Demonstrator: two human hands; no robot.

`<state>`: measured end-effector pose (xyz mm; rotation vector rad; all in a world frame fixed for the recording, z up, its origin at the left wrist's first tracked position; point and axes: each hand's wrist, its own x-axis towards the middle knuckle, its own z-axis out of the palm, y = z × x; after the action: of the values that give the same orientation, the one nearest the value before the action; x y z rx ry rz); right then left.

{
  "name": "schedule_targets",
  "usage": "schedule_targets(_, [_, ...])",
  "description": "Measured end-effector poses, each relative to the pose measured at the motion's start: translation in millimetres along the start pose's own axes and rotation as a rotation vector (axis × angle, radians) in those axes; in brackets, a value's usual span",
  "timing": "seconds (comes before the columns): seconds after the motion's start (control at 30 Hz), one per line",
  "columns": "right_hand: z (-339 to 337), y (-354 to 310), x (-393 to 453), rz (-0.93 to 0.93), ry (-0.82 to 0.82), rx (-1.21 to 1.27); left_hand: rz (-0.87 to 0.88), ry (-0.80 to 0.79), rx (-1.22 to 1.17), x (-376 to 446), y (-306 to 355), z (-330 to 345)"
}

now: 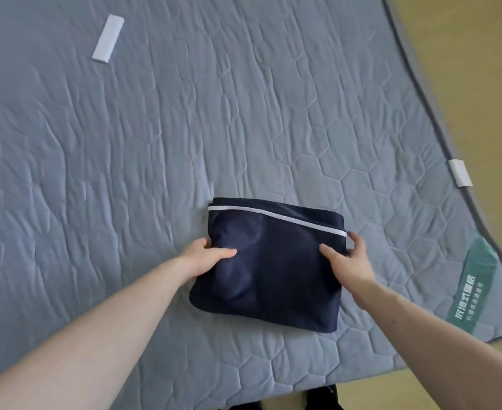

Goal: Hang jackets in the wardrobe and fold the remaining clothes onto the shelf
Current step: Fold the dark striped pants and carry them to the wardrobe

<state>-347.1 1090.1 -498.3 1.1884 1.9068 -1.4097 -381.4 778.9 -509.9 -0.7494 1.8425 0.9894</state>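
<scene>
Grey-blue quilted mattress pad (155,143) fills nearly the whole view, hexagon stitching, dark piped edge running down the 2 to 4 o'clock side; yellowish floor (480,69) shows beyond that edge. Folded navy garment (273,261) lies flat on the pad just below centre, toward 5 o'clock, a rough rectangle with a thin white stripe (273,214) slanting across its far edge. Both bare forearms reach in from 7 and 5 o'clock. Left hand (205,255) grips the garment's left edge: thumb lies on top of the cloth, fingers curled under the fold and mostly hidden. Right hand (347,258) grips the right edge near the stripe's end, thumb pressed on top, fingers wrapped around the side. Green label (474,294) with white characters is sewn on the pad's corner at 4 o'clock. White rectangular block (108,39) lies on the pad at 11 o'clock, well apart from the garment. Small white tab (460,176) sits on the pad's edge at 3 o'clock. Dark shoe tips (326,398) show at 6 o'clock.
</scene>
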Motion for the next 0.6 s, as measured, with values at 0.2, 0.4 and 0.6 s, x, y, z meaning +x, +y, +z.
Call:
schedule_targets(0.2, [20,24,-2,-0.118,-0.072,-0.109,0.088,0.043,-0.165,5,-18,22])
schedule_targets(0.4, [24,30,-2,-0.083,-0.104,0.047,0.115,-0.075,-0.209,-4,-18,23])
schedule_targets(0.6, [11,28,-36,-0.01,-0.163,0.151,0.025,-0.044,-0.437,-50,-26,34])
